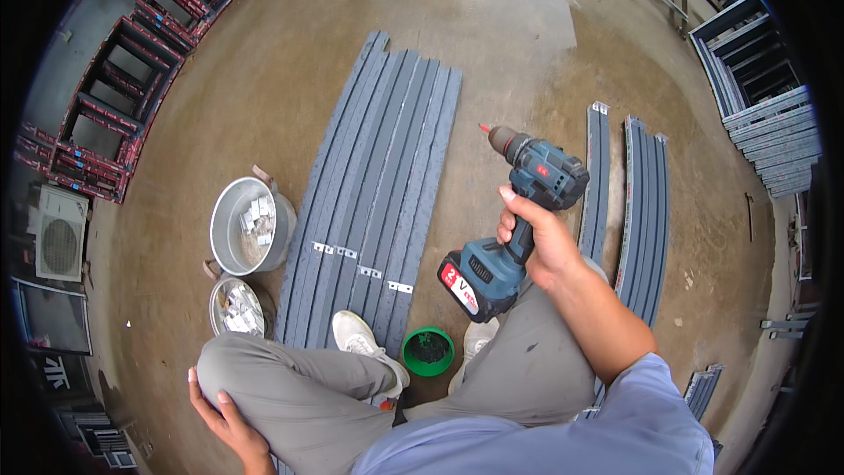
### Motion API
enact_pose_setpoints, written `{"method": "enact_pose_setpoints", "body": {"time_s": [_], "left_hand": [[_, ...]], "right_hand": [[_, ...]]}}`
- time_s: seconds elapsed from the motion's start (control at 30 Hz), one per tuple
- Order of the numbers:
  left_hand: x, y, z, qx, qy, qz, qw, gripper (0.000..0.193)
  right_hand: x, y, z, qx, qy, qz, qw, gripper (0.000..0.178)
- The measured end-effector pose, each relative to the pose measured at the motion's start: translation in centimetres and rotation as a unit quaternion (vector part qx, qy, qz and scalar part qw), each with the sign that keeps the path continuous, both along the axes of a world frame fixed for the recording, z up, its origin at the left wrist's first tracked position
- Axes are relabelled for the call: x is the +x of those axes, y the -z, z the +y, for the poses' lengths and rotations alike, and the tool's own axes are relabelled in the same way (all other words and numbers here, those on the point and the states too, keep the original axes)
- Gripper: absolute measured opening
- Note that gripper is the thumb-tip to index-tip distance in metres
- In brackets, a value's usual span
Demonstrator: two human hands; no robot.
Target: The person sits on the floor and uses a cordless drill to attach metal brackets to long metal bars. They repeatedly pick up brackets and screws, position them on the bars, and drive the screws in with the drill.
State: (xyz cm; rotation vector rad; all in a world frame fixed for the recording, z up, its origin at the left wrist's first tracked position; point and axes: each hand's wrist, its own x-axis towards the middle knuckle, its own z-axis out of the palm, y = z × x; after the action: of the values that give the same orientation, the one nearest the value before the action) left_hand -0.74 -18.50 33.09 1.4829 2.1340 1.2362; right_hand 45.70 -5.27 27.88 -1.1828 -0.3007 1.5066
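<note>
Gripping cordless drill [514,211] in right hand [541,242], bit aimed up-left | grey profiles [378,185] lie lengthwise on floor, just left of drill, right hand nearer | left hand [224,413] flat on knee, empty

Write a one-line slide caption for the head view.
Right hand holds drill beside grey strips; left hand rests on knee.
</note>
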Motion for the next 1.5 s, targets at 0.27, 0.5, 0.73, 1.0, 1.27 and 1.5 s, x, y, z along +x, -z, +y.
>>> {"method": "enact_pose_setpoints", "body": {"time_s": [0.27,0.5,0.73,1.0,1.27,1.5], "left_hand": [[-0.17,0.19,-0.26,-0.009,-0.003,0.016,1.0,0.061],[-0.19,0.07,-0.11,-0.008,-0.003,0.016,1.0,0.059],[0.03,-0.02,-0.24,-0.001,-0.007,-0.004,1.0,0.058],[-0.09,0.08,-0.12,0.012,-0.002,-0.017,1.0,0.058],[0.06,-0.07,-0.05,0.015,-0.001,-0.019,1.0,0.057],[0.02,0.14,-0.12,0.022,-0.006,-0.035,0.999,0.057]], "right_hand": [[0.31,0.17,-0.56,0.045,0.016,-0.034,0.998,0.03],[0.4,0.02,-0.81,0.025,0.011,-0.018,0.999,0.031],[0.12,0.01,-0.82,0.027,-0.011,-0.029,0.999,0.032],[0.15,0.12,-0.84,0.032,-0.025,-0.036,0.999,0.033],[0.1,-0.04,-0.68,0.03,-0.04,-0.042,0.998,0.035],[0.14,0.13,-0.71,0.026,-0.037,-0.036,0.998,0.033]]}}
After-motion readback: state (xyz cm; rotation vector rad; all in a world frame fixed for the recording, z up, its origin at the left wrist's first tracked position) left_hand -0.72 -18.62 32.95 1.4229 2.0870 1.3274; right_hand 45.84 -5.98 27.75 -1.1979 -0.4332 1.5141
